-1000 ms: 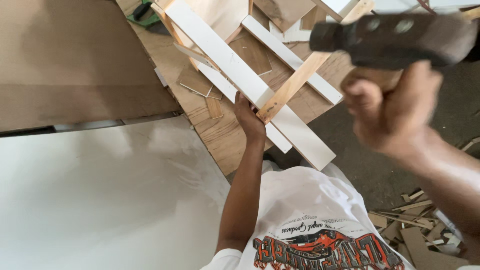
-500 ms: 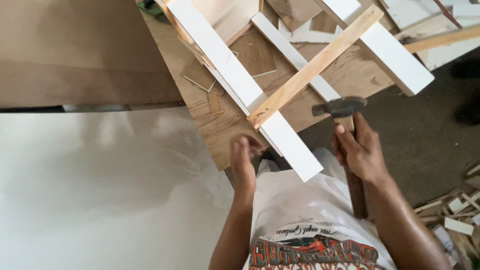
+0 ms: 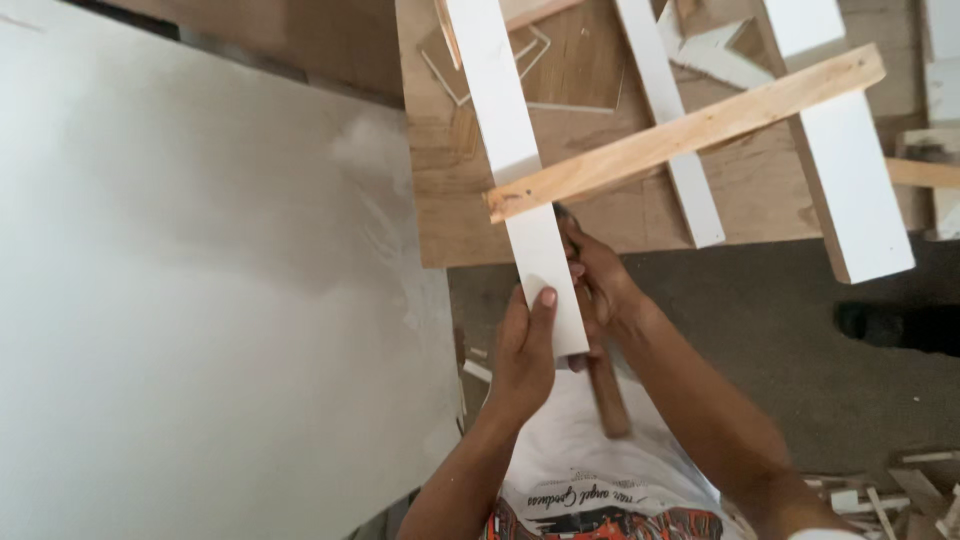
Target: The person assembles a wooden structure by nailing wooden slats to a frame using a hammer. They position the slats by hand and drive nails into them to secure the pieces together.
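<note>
Plywood bench (image 3: 450, 200); grey floor (image 3: 760, 300); white slat (image 3: 520, 180) held.

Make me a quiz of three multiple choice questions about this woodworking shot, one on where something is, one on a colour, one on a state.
1. Where does the bare wooden strip lie?
A. Across the white slats
B. On the floor
C. Under the plywood board

2. What colour is the slat that the left hand grips?
A. Green
B. White
C. Black

3. How is the hammer held?
A. It lies alone on the floor
B. It hangs from a hook
C. The right hand holds it, handle pointing back toward the person

Answers: 1 A, the strip crosses over the slats on the plywood board. 2 B, the slat under the thumb is plain white. 3 C, the right hand's fingers wrap the tool beside the slat while the wooden handle sticks out below.
</note>
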